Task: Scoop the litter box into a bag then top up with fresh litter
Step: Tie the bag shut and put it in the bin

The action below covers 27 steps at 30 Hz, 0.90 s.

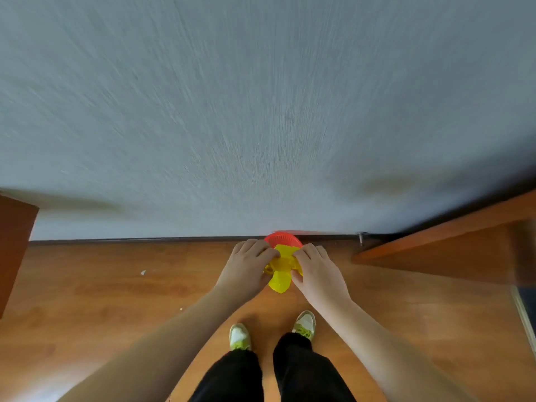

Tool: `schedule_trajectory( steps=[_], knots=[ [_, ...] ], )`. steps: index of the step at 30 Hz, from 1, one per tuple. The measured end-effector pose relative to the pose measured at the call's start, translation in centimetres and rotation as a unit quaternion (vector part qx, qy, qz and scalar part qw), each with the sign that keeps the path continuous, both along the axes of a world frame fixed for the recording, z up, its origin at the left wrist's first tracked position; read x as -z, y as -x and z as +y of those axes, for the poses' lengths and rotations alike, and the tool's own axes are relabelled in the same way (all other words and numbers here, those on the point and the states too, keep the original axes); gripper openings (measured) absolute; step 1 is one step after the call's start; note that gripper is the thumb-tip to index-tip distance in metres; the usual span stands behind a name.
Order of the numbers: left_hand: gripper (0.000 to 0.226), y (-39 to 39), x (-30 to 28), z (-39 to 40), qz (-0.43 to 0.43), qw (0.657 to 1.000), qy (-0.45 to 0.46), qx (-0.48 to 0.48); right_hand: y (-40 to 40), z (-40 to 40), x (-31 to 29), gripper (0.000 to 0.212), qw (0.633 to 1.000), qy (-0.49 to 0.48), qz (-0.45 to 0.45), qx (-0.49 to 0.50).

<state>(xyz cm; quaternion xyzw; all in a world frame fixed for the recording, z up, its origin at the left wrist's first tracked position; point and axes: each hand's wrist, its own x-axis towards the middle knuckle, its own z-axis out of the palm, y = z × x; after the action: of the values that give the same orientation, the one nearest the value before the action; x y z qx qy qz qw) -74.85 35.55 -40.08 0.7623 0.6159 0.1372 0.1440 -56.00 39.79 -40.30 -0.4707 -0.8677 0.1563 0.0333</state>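
Both hands, left hand (251,258) and right hand (314,264), grip a yellow bag (280,271) with curled fingers, above the wooden floor (116,300). A red basket (282,239) sits just behind; contents hidden.

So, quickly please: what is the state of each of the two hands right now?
Left hand: fingers curled on the yellow plastic item, gripping its left side.
Right hand: gripping the same yellow item from the right.
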Motion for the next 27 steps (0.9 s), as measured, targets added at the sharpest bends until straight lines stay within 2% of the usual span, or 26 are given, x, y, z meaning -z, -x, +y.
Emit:
schedule_trajectory(
  steps=[5,11,16,19,21,27],
  knots=[
    [0.048,1.1,9.3,2.2,-0.015,1.000,-0.020,0.007,1.0,1.7,9.9,0.032,0.999,-0.004,0.048,0.017],
    [0.044,2.2,25.1,3.8,-0.026,0.996,-0.078,0.029,2.5,3.1,25.5,0.034,0.994,-0.033,0.105,0.026],
    [0.031,1.6,38.1,4.4,-0.007,0.996,-0.090,0.015,2.4,4.5,37.7,0.034,0.996,-0.037,0.081,0.017],
    [0.031,1.2,44.7,4.9,0.040,0.996,-0.082,0.025,1.9,5.0,44.2,0.036,0.997,-0.051,0.049,-0.015],
    [0.034,1.0,48.3,5.5,0.067,0.995,-0.069,0.031,1.5,5.3,47.9,0.039,0.998,-0.056,0.027,-0.025],
    [0.020,1.0,55.5,7.7,0.110,0.991,-0.040,0.060,1.5,6.1,55.1,0.037,0.999,-0.028,-0.021,-0.012]
  ],
)
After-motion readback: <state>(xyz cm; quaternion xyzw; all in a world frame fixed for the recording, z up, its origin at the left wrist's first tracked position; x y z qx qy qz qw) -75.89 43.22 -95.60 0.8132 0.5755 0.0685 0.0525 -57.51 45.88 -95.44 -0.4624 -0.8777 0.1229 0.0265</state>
